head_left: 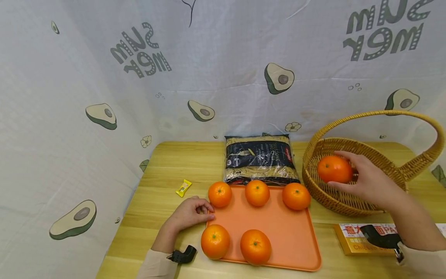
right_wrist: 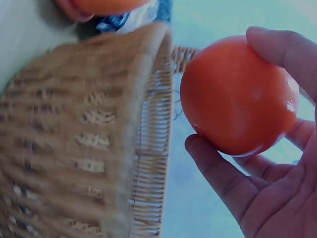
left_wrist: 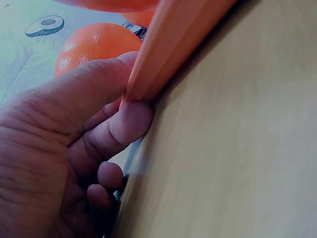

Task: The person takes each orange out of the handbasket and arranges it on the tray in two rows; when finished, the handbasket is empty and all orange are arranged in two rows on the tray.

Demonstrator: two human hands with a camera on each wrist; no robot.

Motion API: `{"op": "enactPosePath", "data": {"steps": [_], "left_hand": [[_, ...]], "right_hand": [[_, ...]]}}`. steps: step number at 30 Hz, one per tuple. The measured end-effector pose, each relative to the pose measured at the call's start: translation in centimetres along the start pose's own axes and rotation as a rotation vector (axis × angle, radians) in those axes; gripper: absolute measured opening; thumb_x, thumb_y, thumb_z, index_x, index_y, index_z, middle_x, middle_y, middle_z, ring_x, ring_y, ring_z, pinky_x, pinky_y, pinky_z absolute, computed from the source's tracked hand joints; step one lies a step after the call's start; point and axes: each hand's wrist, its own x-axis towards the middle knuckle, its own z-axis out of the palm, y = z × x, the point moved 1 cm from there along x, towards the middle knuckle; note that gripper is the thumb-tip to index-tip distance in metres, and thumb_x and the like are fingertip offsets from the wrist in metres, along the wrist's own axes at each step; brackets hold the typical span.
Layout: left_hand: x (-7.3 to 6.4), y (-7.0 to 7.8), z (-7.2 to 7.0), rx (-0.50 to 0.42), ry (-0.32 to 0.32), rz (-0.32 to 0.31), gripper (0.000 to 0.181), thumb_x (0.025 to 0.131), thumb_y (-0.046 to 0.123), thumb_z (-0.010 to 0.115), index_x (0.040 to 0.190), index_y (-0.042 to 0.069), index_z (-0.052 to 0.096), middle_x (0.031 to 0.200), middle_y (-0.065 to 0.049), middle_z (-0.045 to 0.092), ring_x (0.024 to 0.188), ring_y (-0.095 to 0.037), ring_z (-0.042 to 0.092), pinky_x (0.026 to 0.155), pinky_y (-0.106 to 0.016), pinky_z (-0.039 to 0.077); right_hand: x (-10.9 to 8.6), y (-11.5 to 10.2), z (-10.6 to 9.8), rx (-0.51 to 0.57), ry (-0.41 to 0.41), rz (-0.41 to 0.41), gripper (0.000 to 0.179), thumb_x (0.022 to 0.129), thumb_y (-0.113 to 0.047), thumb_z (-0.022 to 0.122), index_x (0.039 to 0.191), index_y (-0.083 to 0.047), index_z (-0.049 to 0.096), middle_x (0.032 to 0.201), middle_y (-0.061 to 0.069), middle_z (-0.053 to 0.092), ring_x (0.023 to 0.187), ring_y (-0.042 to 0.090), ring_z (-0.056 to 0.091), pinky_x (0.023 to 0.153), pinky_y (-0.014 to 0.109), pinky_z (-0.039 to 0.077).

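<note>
My right hand (head_left: 371, 180) holds an orange (head_left: 333, 169) over the opening of the wicker basket (head_left: 352, 207). Seen from the right wrist, thumb and fingers wrap the orange (right_wrist: 237, 94), which is above the basket's rim (right_wrist: 148, 64). At the left edge of the orange tray (head_left: 275, 228), my left hand (head_left: 191, 214) pinches the rim between thumb and index finger; the left wrist view has this tray rim (left_wrist: 163, 54) close up. Several oranges rest on the tray, among them one orange (head_left: 220, 194) just beyond the left fingers and another orange (head_left: 215, 241) nearer me.
Behind the tray lies a bag of pasta (head_left: 259, 159). A small yellow wrapped candy (head_left: 183, 188) is on the wooden table (head_left: 167, 166) at left. The basket's tall handle (head_left: 379, 112) arches over its opening. A yellow box (head_left: 355, 240) lies at right, under my right forearm.
</note>
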Motion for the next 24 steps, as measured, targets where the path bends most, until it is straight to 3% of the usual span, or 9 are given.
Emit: {"op": "enactPosePath", "data": {"steps": [4,8,12,15,24], "left_hand": [[0.0,-0.1,0.0,0.002,0.001,-0.003,0.012,0.086,0.033,0.084,0.09,0.024,0.077,0.081,0.009,0.065,0.077,-0.007,0.052,0.068,-0.023,0.044],[0.0,-0.1,0.1,0.004,0.002,-0.009,0.012,0.086,0.033,0.084,0.09,0.025,0.076,0.081,0.009,0.065,0.078,-0.008,0.052,0.068,-0.023,0.044],[0.0,-0.1,0.0,0.016,0.005,-0.014,0.012,0.085,0.034,0.084,0.09,0.025,0.076,0.081,0.01,0.064,0.078,-0.007,0.052,0.068,-0.023,0.043],[0.0,-0.2,0.0,0.022,0.007,-0.016,0.013,0.085,0.034,0.084,0.09,0.025,0.076,0.081,0.01,0.064,0.078,-0.007,0.051,0.068,-0.023,0.043],[0.0,-0.1,0.0,0.006,0.002,-0.015,0.012,0.086,0.033,0.084,0.09,0.025,0.076,0.081,0.009,0.064,0.079,-0.008,0.052,0.068,-0.023,0.043]], "right_hand": [[-0.9,-0.6,0.5,0.023,0.013,0.041,0.094,0.079,-0.036,0.089,0.15,0.0,0.04,0.13,0.037,0.041,0.103,0.05,0.054,0.074,0.062,0.051],[-1.6,-1.3,0.8,0.042,0.045,0.027,0.091,0.077,-0.033,0.091,0.147,0.0,0.043,0.126,0.033,0.044,0.101,0.046,0.056,0.071,0.046,0.053],[-2.2,-1.5,1.2,0.101,0.053,0.004,0.087,0.076,-0.026,0.092,0.146,-0.005,0.045,0.127,0.028,0.047,0.096,0.009,0.059,0.069,0.027,0.05],[-2.7,-1.8,1.5,0.158,0.033,-0.016,0.085,0.076,-0.022,0.092,0.147,-0.01,0.046,0.129,0.023,0.05,0.092,-0.016,0.047,0.068,0.017,0.047],[-3.6,-2.6,2.2,0.222,-0.058,-0.062,0.082,0.078,-0.019,0.09,0.147,-0.012,0.046,0.13,0.022,0.058,0.097,-0.015,0.053,0.071,0.019,0.053]]}}
